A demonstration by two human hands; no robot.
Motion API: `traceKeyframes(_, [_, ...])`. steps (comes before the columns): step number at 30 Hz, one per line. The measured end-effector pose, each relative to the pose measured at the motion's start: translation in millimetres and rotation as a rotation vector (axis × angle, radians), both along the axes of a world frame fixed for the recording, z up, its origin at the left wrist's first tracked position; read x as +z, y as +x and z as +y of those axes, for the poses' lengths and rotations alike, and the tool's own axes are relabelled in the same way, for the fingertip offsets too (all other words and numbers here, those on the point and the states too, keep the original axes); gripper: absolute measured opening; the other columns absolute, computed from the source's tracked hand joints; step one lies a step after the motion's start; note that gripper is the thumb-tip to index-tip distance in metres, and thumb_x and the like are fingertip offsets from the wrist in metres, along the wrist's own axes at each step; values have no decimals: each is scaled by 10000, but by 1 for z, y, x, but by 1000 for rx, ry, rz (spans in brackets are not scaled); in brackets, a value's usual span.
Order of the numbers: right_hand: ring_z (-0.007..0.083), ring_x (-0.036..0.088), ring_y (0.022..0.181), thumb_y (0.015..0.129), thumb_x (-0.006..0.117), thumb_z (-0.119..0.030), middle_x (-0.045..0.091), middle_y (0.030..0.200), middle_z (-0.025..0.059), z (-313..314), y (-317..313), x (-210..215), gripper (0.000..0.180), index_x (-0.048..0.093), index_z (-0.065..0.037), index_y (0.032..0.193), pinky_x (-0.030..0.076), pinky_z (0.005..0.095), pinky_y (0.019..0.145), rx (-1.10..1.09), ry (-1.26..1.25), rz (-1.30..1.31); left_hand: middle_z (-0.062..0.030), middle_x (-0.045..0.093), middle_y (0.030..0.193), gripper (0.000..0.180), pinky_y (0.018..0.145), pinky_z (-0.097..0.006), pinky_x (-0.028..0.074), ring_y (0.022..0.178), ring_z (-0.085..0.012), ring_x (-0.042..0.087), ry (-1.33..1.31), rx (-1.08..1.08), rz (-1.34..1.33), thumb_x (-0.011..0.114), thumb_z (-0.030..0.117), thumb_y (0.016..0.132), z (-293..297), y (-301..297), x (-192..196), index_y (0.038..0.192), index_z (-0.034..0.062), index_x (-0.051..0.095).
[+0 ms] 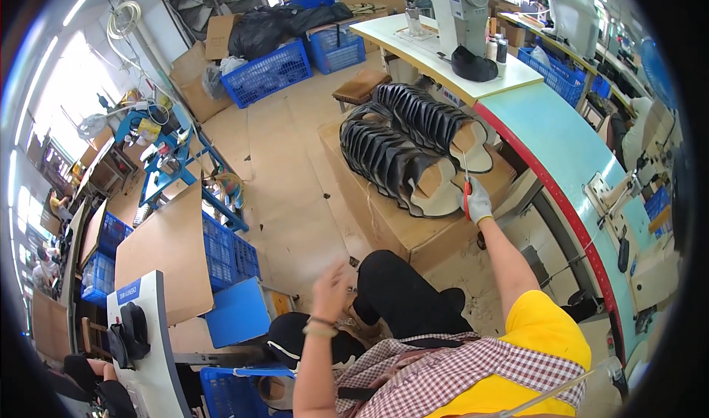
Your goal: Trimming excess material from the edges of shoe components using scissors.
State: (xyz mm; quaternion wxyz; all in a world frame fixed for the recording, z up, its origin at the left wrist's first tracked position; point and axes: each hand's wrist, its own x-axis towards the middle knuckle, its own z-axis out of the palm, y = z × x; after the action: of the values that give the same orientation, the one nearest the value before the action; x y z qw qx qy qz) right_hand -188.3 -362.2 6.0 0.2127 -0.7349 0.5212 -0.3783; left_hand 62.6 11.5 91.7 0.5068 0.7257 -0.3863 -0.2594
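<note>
Now the gloved right hand [478,202] grips red scissors [467,190] over stacked shoe uppers [402,141], left hand [330,291] open and blurred; a slip could nick one.

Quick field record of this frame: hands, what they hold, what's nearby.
left hand: raised and blurred, bare, band on the wrist, holds nothing visible
right hand: white glove, grips red-handled scissors, tips pointing up
nearest work: two rows of black shoe uppers nested on a cardboard box
right of person: curved pale blue bench with a red edge
behind: sewing machine on a cream table
</note>
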Motion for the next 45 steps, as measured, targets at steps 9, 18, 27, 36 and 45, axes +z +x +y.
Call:
traceKeyframes(9, [405,576,1001,737,663,-245,603,1078,226,5,41,16,534,509,-84,1223,467,437,844,134,-42,29,-82,660,874,189,453,-208,446,571,-95,580,-151,995,50,561,132,930,228,55,-65,1052,-2,615])
traceKeyframes(18, [168,437,415,887,510,-352,458,527,11,-57,-25,-24,238,601,-132,888,334,333,377,151,376,142,-183,674,951,271,807,-390,502,891,-317,647,546,1423,-87,655,157,724,383,16,-210,970,45,675])
traceKeyframes(27, [226,543,1122,948,506,-317,557,1253,172,-34,15,35,504,470,17,1324,449,294,870,349,8,91,-241,540,1267,820,1038,-377,372,1208,-335,506,1080,926,852,654,588,700,503,-78,-303,1239,-21,545])
traceKeyframes(36, [142,466,486,887,530,-456,480,567,9,-30,93,51,404,569,-137,643,363,323,441,222,277,7,-114,671,1079,427,839,-399,494,979,-260,640,1028,988,125,406,407,937,455,-20,-354,1033,105,694])
traceKeyframes(45, [155,544,532,790,655,-63,530,657,31,71,79,140,467,447,-65,1207,462,284,506,287,386,-816,-226,607,1130,605,824,-446,516,960,-365,625,875,1604,344,761,317,694,464,-5,-306,1135,-34,542])
